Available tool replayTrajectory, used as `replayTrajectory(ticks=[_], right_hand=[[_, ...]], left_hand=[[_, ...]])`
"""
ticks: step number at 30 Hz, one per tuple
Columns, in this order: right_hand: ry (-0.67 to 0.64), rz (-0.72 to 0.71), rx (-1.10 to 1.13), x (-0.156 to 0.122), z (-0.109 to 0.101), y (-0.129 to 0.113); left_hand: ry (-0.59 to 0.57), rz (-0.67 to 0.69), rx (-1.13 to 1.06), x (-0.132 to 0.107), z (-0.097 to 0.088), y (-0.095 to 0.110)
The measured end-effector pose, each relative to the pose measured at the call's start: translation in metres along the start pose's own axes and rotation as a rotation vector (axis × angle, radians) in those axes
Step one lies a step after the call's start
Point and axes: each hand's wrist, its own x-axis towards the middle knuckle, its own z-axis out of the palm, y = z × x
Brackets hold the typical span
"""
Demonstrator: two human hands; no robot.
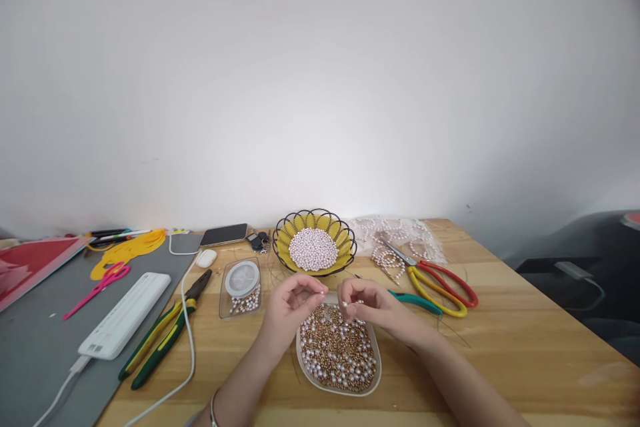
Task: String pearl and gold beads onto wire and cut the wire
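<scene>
My left hand (290, 310) is closed in a pinch, and a tiny pale pearl bead (325, 291) shows at its fingertips. Across a small gap, my right hand (370, 303) also pinches, with a whitish pearl bead (345, 305) at its thumb and forefinger. Any thread between the hands is too fine to make out. Both hands are above the far edge of a white tray (379, 367) filled with mixed gold and pearl beads (337, 353). Behind them stands a yellow basket with black wire loops (281, 247), holding pinkish pearl beads (313, 249).
Right of the basket lie red-and-yellow-handled scissors (425, 280), teal-handled pliers (417, 301), a bead strand (389, 260) and a plastic bag (425, 240). On the left are a clear box with a spool (242, 279), green-and-yellow pliers (165, 333), a power bank (125, 315), pink scissors (97, 289) and a phone (224, 234).
</scene>
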Motion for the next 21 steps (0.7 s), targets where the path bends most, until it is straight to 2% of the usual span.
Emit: replayTrajectory(ticks=[6,21], right_hand=[[-0.003,0.019,-0.024,-0.0011,0.0016,-0.0036],[-0.007,0.011,-0.059,0.0003,0.0009,-0.0018]], left_hand=[[0.018,-0.02,-0.038,-0.0004,-0.0005,-0.0001],[0.048,0.091,0.037,0.0009,-0.0002,0.0]])
